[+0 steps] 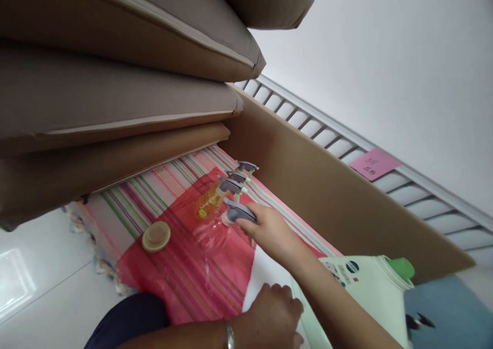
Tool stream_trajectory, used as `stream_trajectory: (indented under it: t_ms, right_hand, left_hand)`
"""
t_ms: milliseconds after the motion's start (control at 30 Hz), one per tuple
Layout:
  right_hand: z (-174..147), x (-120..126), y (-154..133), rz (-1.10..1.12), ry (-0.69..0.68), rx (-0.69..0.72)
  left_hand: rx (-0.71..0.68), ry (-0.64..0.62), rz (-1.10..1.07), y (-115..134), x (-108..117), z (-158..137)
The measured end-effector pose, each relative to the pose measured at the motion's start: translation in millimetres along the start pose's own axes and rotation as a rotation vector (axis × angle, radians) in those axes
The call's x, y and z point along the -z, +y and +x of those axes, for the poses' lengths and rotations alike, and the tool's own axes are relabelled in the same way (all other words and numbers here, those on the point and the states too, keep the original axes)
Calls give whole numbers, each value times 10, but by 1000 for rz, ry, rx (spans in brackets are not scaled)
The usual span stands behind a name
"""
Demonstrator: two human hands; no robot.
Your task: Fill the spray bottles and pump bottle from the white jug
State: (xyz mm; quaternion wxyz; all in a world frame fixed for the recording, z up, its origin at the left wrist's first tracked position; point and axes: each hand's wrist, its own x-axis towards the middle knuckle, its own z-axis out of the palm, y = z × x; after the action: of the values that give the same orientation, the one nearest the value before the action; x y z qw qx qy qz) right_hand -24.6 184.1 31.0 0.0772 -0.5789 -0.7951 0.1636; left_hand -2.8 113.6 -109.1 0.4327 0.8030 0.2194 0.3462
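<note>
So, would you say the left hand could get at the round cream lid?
Probably yes: the round cream lid lies uncovered, and the way to it from the left hand across the red sheet looks free, though whether that curled hand holds something is unclear.

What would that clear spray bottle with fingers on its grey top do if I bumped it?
The clear spray bottle might tip, because its chunky grey trigger head looks heavy for its see-through body. It'd probably feel smooth and slippery, since its sides look shiny. I can't tell how full it is, so its weight is hard to guess.
</note>
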Motion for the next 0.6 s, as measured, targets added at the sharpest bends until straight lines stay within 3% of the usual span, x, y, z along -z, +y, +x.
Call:
stream_trajectory:
  t_ms: [200,333,400,500,600]
  right_hand:
    - [-939,602,595,231,240,-336]
    - [-1655,813,940,519,555,-498]
    - [-1946,840,1031,654,682,-530]
    - [-2216,794,1122,777,754,-546]
    - [-2287,648,1218,884,739,-561]
  left_hand:
    - [128,-26,-16,-69,-197,-11]
    - [362,-51,-356,-210,-234,107]
    - [415,-74,-590,-251,-170,186]
    - [278,-4,-929,-170,-18,243]
    - [217,61,-1088,33,92,226]
